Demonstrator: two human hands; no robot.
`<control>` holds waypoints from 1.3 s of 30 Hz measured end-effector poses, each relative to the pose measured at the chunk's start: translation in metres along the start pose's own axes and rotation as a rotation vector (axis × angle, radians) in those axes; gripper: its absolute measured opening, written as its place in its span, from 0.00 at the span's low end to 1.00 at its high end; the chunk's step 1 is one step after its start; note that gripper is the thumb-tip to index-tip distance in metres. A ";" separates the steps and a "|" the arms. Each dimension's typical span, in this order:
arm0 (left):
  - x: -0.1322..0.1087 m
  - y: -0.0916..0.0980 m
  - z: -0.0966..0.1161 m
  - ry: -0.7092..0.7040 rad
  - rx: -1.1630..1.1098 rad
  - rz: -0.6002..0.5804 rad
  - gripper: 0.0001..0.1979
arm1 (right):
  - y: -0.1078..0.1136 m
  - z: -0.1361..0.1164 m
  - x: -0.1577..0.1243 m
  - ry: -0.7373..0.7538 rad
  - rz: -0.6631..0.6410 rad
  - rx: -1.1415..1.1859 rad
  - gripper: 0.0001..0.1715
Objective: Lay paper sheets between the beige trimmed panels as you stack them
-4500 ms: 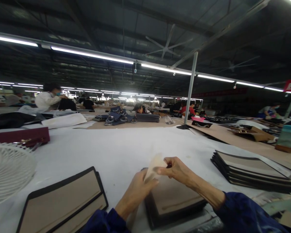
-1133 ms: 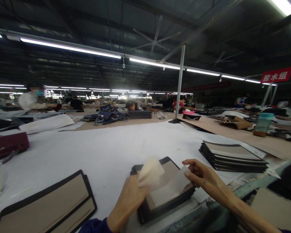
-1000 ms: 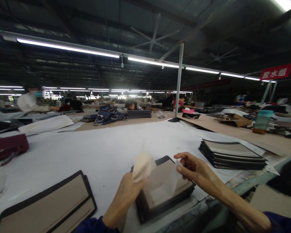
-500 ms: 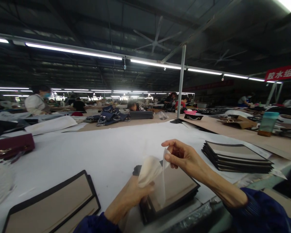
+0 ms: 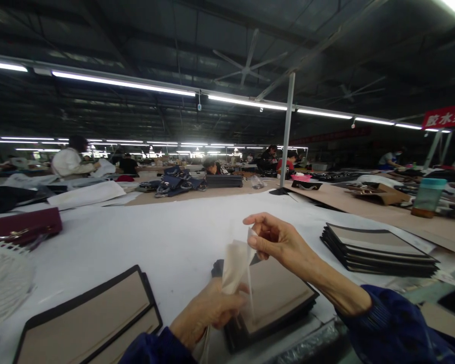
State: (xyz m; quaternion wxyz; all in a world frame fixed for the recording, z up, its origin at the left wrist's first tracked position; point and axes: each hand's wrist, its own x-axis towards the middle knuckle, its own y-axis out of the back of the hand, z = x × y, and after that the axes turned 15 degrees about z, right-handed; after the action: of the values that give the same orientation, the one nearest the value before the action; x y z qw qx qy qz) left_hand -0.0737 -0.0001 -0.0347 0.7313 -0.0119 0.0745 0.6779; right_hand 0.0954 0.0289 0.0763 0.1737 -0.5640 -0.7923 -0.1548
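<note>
My left hand (image 5: 212,306) is closed around a bunch of whitish, half-see-through strips (image 5: 234,265) that stand up out of its fist. Thumb and forefinger of my right hand (image 5: 276,240) pinch a single thin translucent strip (image 5: 251,242), which hangs down beside the bunch. Both hands are above a stack of beige panels with black edges (image 5: 282,290), partly covered by them. More black-edged beige panels (image 5: 94,316) lie to the left of my left hand.
Another stack of black-edged panels (image 5: 381,245) sits at the right. A white woven basket (image 5: 7,283) and a maroon piece (image 5: 23,225) are at the left. Farther off stand a metal post (image 5: 287,131), a bottle (image 5: 429,197) and dark blue pieces (image 5: 176,179). Several people work behind.
My right hand has shifted slightly left, nearer the bunch, still pinching its strip. The bunch in my left hand looks narrower and more upright. The view has turned slightly left.
</note>
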 end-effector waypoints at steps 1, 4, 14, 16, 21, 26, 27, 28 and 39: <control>-0.001 0.000 0.001 0.016 0.003 -0.005 0.17 | 0.000 -0.001 0.000 0.002 0.000 0.010 0.19; -0.002 0.002 0.001 0.059 0.003 0.004 0.18 | -0.001 -0.004 0.002 0.020 -0.005 0.025 0.18; 0.000 0.006 -0.002 0.007 -0.152 -0.079 0.13 | 0.010 -0.008 -0.003 0.037 0.080 -0.023 0.21; 0.001 0.006 -0.003 -0.008 -0.140 -0.089 0.13 | 0.013 -0.006 -0.003 0.022 0.097 -0.034 0.22; 0.001 0.007 -0.005 -0.050 -0.064 0.062 0.13 | 0.030 0.002 -0.011 0.008 0.177 -0.066 0.23; -0.006 0.007 0.004 -0.077 -0.007 0.134 0.12 | 0.059 0.021 -0.031 -0.086 0.293 -0.190 0.24; -0.007 0.006 0.006 -0.086 0.007 0.141 0.12 | 0.064 0.026 -0.036 -0.105 0.316 -0.208 0.24; -0.009 0.006 0.008 -0.093 0.025 0.144 0.11 | 0.069 0.031 -0.040 -0.123 0.342 -0.224 0.24; -0.018 -0.004 0.016 -0.206 0.351 0.128 0.08 | 0.090 0.081 -0.067 -0.222 0.353 -0.347 0.25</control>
State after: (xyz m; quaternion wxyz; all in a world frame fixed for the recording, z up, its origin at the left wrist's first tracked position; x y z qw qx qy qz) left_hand -0.0695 -0.0159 -0.0170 0.6812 0.1898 0.1168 0.6973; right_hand 0.1928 0.0372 -0.0215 0.0105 -0.7282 -0.6576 -0.1930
